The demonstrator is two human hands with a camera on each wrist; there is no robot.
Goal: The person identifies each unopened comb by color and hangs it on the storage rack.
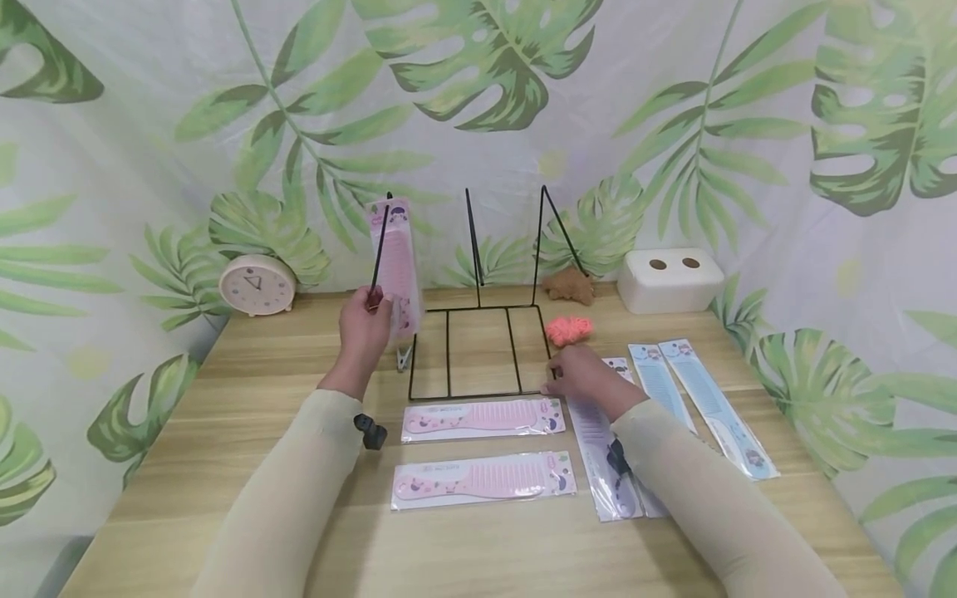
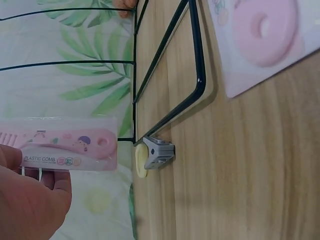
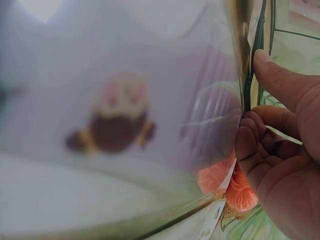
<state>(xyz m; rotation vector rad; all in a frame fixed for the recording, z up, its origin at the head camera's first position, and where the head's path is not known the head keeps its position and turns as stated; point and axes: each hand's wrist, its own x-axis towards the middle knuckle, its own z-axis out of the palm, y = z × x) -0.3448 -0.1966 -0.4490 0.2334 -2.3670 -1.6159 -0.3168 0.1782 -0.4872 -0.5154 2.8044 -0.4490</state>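
A black wire rack (image 1: 478,309) stands on the table, with bent wire arms rising at its back. One packaged pink comb (image 1: 396,266) hangs at its left arm; more of it shows in the left wrist view (image 2: 70,145). With curled fingers my left hand (image 1: 364,332) grips the front end of that arm, beside the package. My right hand (image 1: 586,378) pinches the base wire at the rack's right front corner; the right wrist view shows thumb and fingers (image 3: 280,130) at the wire. A packaged purple comb (image 1: 591,440) lies under my right wrist.
Two packaged pink combs (image 1: 486,418) lie before the rack. Packaged blue combs (image 1: 718,407) lie at the right. Behind are a clock (image 1: 257,285), orange yarn (image 1: 570,330), a brown object (image 1: 570,285) and a white box (image 1: 669,282). A grey clip (image 2: 160,152) sits by the rack.
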